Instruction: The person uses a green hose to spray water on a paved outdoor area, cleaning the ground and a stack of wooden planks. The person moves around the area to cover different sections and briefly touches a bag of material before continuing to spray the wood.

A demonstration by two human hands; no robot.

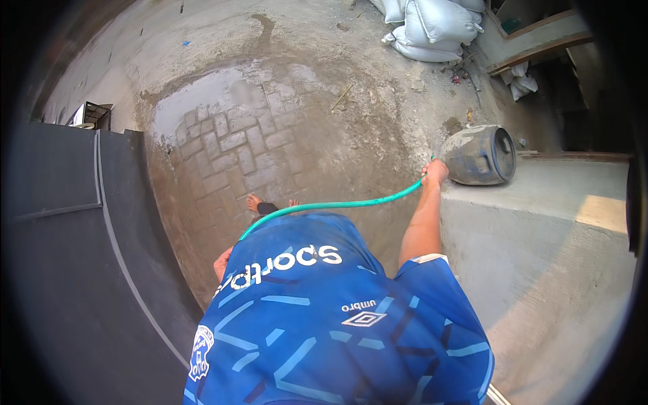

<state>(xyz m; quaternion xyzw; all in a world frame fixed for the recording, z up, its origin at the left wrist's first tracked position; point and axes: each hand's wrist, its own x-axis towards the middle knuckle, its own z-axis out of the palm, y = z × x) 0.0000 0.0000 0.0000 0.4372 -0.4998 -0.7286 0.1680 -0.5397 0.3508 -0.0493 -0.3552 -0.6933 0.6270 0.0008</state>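
Note:
My right hand point(435, 173) is closed round a green garden hose point(351, 204), close to the hose's far end. From there the hose sags leftward across the front of my blue shirt and passes out of sight behind it on the left. Only a small part of my left hand point(223, 261) shows at the shirt's left edge, near where the hose disappears; its fingers are mostly hidden. Past my right hand, a dirty blue-grey plastic barrel point(476, 156) lies on its side, its round end turned right.
Wet paving blocks point(236, 138) lie ahead of my bare feet point(254, 202), ringed by muddy concrete. A dark metal panel point(61, 270) stands on the left. A grey concrete ledge point(533, 196) runs along the right. Stacked white sacks point(432, 30) are at the far right.

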